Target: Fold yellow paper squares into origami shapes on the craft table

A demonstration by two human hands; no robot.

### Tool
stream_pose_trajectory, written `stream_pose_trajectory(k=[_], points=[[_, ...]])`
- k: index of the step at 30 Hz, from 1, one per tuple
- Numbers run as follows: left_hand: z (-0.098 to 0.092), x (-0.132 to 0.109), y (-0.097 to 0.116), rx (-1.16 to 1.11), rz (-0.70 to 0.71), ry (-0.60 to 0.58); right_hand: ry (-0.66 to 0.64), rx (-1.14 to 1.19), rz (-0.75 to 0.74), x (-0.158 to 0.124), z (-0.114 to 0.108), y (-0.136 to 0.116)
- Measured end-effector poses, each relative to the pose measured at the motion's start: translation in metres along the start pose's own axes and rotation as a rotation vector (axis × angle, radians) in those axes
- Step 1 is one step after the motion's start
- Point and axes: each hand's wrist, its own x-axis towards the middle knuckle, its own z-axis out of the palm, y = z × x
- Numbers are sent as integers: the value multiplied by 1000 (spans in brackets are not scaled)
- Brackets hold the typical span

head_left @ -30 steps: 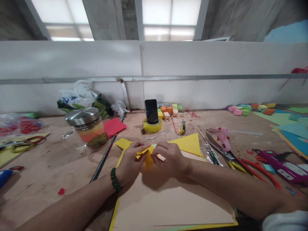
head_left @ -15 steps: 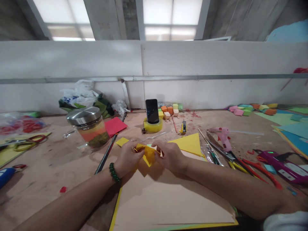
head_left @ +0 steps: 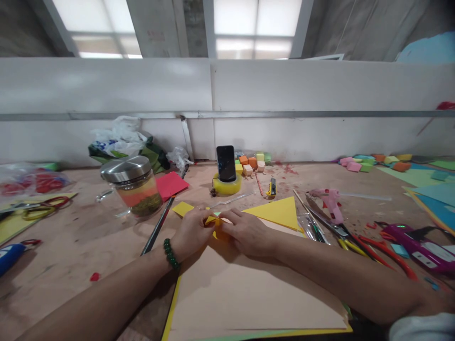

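Here, left grip [head_left: 194, 233] and right grip [head_left: 250, 233] pinch folded yellow paper [head_left: 221, 234] (partly hidden).

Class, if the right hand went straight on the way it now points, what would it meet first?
The right hand touches the folded yellow paper; just beyond, it would probably meet the left hand first, though depth between them is hard to judge.
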Motion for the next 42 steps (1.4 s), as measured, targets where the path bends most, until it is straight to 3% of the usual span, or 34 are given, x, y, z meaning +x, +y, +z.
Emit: stream_pose_trajectory(k=[3,7,12,14,18,20,23,26,28,34,38,42], points=[[2,-1,1,12,6,-31,50,118,-73,2,-2,0],[3,-3,2,24,8,-58,25,256,-7,1,-3,1],[0,0,0,-50,20,-21,42,296,-41,1,-2,1],[-2,4,-4,-83,-1,29,164,281,2,1,0,2],[-6,11,-16,-90,-55,139,545,259,124,0,3,8],[-7,12,-19,-88,-61,174,605,205,69,1,2,10],[-6,11,-16,-67,-22,141,549,32,-43,2,1,10],[-5,8,-13,0,31,90,457,-92,-13,3,-2,10],[-4,6,-11,32,45,81,386,-109,-6,2,-5,9],[0,2,-10,25,120,27,251,-126,-196,0,-14,-4],[1,2,-9,53,106,15,249,-100,-129,-1,-10,-4],[0,3,-8,52,97,-8,163,-106,-118,-1,-8,3]])
